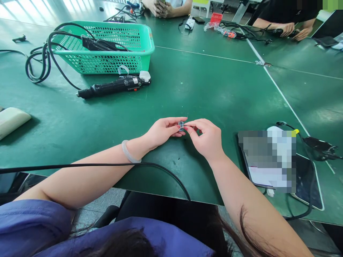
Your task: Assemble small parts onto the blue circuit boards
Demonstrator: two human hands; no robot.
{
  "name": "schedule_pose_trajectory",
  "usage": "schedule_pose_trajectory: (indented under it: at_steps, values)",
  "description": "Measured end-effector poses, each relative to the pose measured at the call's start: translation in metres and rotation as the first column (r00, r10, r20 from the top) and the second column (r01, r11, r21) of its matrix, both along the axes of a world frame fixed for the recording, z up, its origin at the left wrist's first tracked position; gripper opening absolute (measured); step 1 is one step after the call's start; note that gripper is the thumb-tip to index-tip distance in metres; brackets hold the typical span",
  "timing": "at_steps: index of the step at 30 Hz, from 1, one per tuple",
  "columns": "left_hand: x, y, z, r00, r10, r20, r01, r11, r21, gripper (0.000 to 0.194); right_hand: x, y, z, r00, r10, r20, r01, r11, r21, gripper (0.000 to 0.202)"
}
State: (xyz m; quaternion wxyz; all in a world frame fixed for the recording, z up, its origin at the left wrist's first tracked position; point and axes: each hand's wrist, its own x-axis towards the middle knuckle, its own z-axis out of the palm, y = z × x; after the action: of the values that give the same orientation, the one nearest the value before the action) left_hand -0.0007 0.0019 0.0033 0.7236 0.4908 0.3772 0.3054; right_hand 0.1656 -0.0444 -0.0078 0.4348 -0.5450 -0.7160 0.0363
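Between my hands, just above the green table (pixel 171 96), is a small silvery metal part (pixel 181 125); it is too small to make out its kind. My left hand (pixel 163 131) is closed on it with thumb and fingers. From the other side, the thumb and forefinger of my right hand (pixel 205 137) pinch at its right edge. Whether a second tiny piece sits in that pinch is hidden. Farther off, a black electric screwdriver (pixel 112 87) lies on its side, its cable looping to the left.
Behind the screwdriver stands a green perforated basket (pixel 112 62) with black cables and an adapter. At right lie a phone (pixel 261 175), a tablet (pixel 309 182) and a dark pouch-like item (pixel 320 147). A black cable (pixel 107 165) crosses over my left forearm. Co-workers' hands (pixel 162 9) show across the table.
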Motion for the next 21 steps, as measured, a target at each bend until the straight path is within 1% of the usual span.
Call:
schedule_pose_trajectory:
  at_steps: [2,5,8,10,15,21]
  values:
    - [-0.001,0.0,-0.002,1.0,-0.019,0.009,0.018,0.998,0.056,0.045,0.0,0.0,0.0,1.0,-0.011,0.008,0.011,1.0,-0.001,0.01]
    - [-0.003,0.001,-0.006,0.999,-0.045,-0.017,0.048,0.982,0.181,0.051,0.001,0.0,0.0,1.0,-0.009,0.029,0.009,1.0,0.006,0.01]
    - [-0.005,0.002,-0.01,0.995,-0.052,-0.081,0.075,0.949,0.307,0.05,0.002,-0.001,-0.001,0.998,-0.002,0.057,0.001,1.0,0.018,0.011]
    - [-0.005,0.002,-0.011,0.99,-0.04,-0.132,0.087,0.926,0.367,0.048,0.002,-0.001,-0.001,0.997,-0.002,0.08,0.0,1.0,0.025,0.011]
    - [-0.006,0.002,-0.01,0.964,0.008,-0.264,0.125,0.868,0.48,0.045,0.002,-0.001,-0.001,0.99,-0.007,0.14,-0.001,0.999,0.054,0.012]
    - [-0.007,0.0,-0.009,0.946,0.042,-0.322,0.155,0.813,0.562,0.043,0.002,-0.002,-0.001,0.985,-0.003,0.17,-0.009,0.998,0.07,0.014]
